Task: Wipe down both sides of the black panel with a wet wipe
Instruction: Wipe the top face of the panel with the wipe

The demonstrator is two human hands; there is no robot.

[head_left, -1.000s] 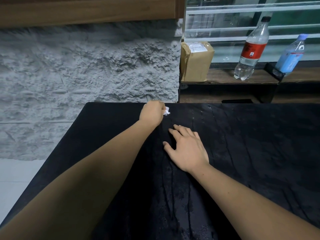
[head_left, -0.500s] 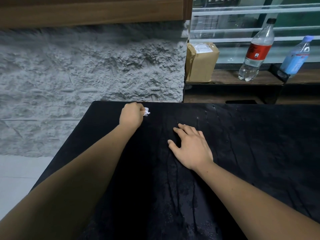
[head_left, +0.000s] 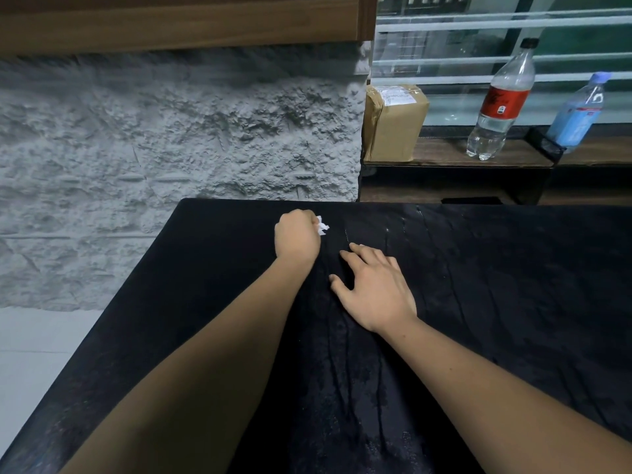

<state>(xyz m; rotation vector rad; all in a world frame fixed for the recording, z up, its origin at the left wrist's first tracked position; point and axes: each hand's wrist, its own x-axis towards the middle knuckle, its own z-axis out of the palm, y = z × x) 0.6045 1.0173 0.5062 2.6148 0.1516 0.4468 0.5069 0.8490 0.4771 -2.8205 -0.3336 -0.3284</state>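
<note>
Black panel point(head_left: 478, 302) lies flat, fills lower view. Left hand point(head_left: 297, 237) near far edge, fingers curled around white wipe point(head_left: 322, 226). Right hand point(head_left: 374, 289) rests flat on panel, fingers spread.

A rough grey wall point(head_left: 171, 148) fills the upper left, under a brown wooden beam point(head_left: 171, 22) along the top edge; pale floor tiles point(head_left: 30, 354) show at lower left; at upper right a wooden shelf point(head_left: 444, 153) carries a taped brown parcel point(head_left: 393, 124), a clear red-labelled bottle point(head_left: 499, 104) and a blue bottle point(head_left: 578, 114) tilted behind a black holder point(head_left: 543, 147); white rails point(head_left: 478, 20) cross behind them.
</note>
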